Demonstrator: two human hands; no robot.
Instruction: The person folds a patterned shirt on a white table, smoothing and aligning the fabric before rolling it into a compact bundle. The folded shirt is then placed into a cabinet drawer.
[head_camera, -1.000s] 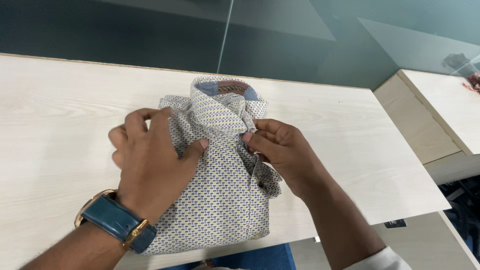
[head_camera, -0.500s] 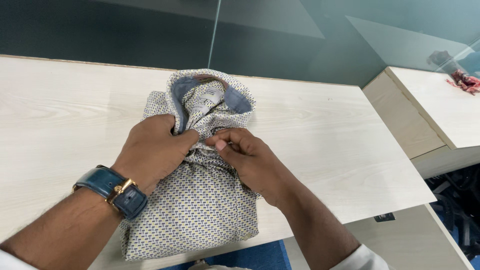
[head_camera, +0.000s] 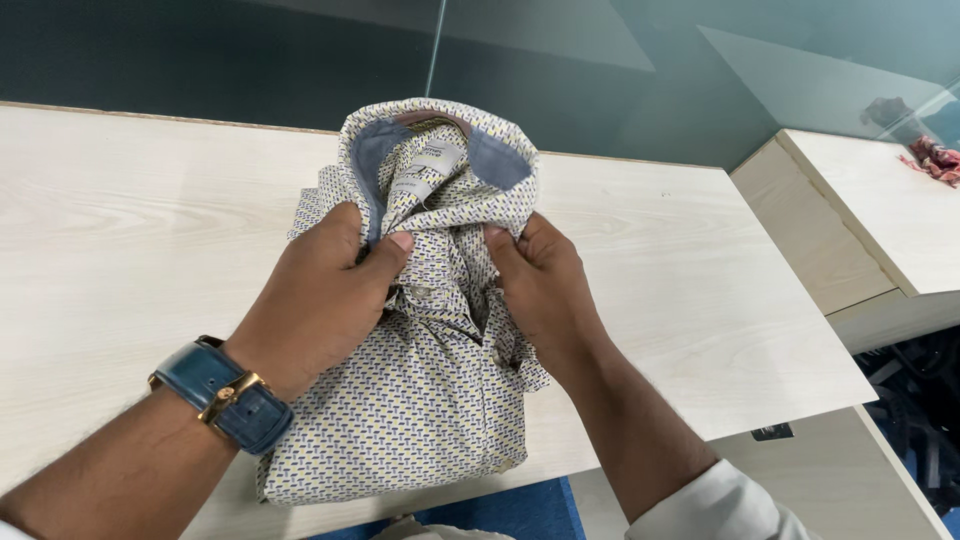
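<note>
A folded patterned shirt (head_camera: 410, 410), white with small blue and yellow marks, lies on a pale wooden table (head_camera: 130, 230). Its collar (head_camera: 440, 150), lined in plain blue, is raised off the table and faces me. My left hand (head_camera: 320, 300), with a blue watch (head_camera: 222, 393) at the wrist, pinches the fabric just under the collar's left side. My right hand (head_camera: 540, 290) grips the shirt front under the collar's right side. The two thumbs are a few centimetres apart.
A dark glass partition (head_camera: 440, 50) runs along the table's far edge. A second pale table (head_camera: 880, 210) stands at the right, with a red patterned cloth (head_camera: 935, 160) on it. The near table edge is just below the shirt's hem.
Both hands have closed on the fabric under the collar and lifted the shirt's top end up off the table. My right hand moved from the collar's middle to its right side.
</note>
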